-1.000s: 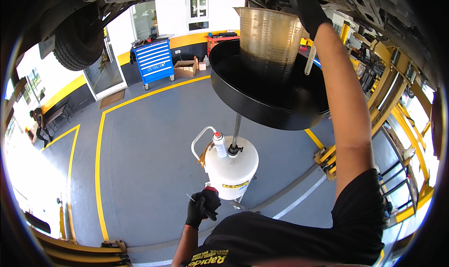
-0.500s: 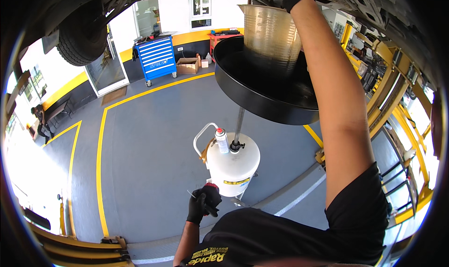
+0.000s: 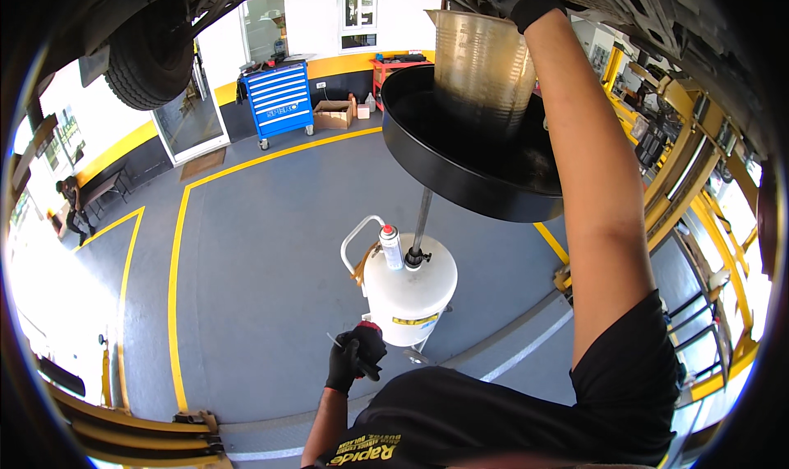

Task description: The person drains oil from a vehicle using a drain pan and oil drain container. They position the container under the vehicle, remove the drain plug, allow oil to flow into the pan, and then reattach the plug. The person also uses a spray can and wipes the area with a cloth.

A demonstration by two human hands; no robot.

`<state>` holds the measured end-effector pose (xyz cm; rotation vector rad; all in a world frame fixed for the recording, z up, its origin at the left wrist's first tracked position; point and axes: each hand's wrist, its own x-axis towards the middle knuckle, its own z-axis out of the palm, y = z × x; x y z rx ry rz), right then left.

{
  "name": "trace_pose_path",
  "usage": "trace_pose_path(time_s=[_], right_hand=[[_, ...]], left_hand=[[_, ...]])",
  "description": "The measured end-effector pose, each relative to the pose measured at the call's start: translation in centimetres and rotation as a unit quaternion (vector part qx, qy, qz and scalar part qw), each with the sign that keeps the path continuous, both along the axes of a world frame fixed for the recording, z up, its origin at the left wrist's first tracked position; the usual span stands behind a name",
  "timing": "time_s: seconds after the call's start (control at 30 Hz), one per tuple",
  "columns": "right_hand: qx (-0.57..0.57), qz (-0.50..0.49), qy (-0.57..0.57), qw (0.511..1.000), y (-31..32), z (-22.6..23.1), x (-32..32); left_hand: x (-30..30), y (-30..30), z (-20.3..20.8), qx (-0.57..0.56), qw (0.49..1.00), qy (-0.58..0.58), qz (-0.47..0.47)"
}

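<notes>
My right hand [image 3: 524,2], in a black glove, is raised to the car's underside [image 3: 641,33]; its fingers are lost in the dark there. Just below it, a cloudy, stained plastic measuring jug [image 3: 481,62] stands in a round black drain pan [image 3: 468,177]. A metal pole [image 3: 422,222] carries the pan above a white waste-oil drainer tank [image 3: 409,292]. Low down, my gloved left hand [image 3: 352,364] is closed round a dark thing with a red part [image 3: 371,328]; a thin metal rod sticks out beside the fingers. Its kind is unclear.
A spray can [image 3: 390,247] with a red top stands on the tank beside its white handle [image 3: 349,243]. Behind are a blue tool cabinet [image 3: 278,99] and a cardboard box [image 3: 332,115]. A tyre [image 3: 148,66] hangs upper left. Yellow lift posts [image 3: 686,173] stand right. A person [image 3: 74,210] sits far left.
My right hand has shifted slightly to the right and down at the underside, and more of its glove shows. My left hand keeps its hold, almost still.
</notes>
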<state>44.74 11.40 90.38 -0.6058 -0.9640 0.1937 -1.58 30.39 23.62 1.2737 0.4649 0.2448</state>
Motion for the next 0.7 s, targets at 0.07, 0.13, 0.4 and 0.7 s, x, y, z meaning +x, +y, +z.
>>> trace_pose_path(time_s=[0.07, 0.13, 0.4, 0.7], right_hand=[[0.004, -0.022, -0.006, 1.0, -2.1, 0.5, -0.1], [0.014, -0.037, 0.003, 0.999, -2.6, 0.4, 0.4], [0.007, -0.024, 0.001, 1.0, -1.0, 0.1, -0.7], [-0.028, -0.002, -0.035, 0.999, -1.8, 0.3, 0.0]], left_hand=[[0.6, -0.2, -1.4, -0.018, 1.0, -0.018, -0.003], [0.7, -0.2, -1.7, -0.02, 1.0, -0.014, 0.0], [-0.4, -0.3, -0.8, -0.003, 1.0, 0.007, 0.018], [0.0, 0.3, -3.1, -0.028, 1.0, 0.007, 0.007]])
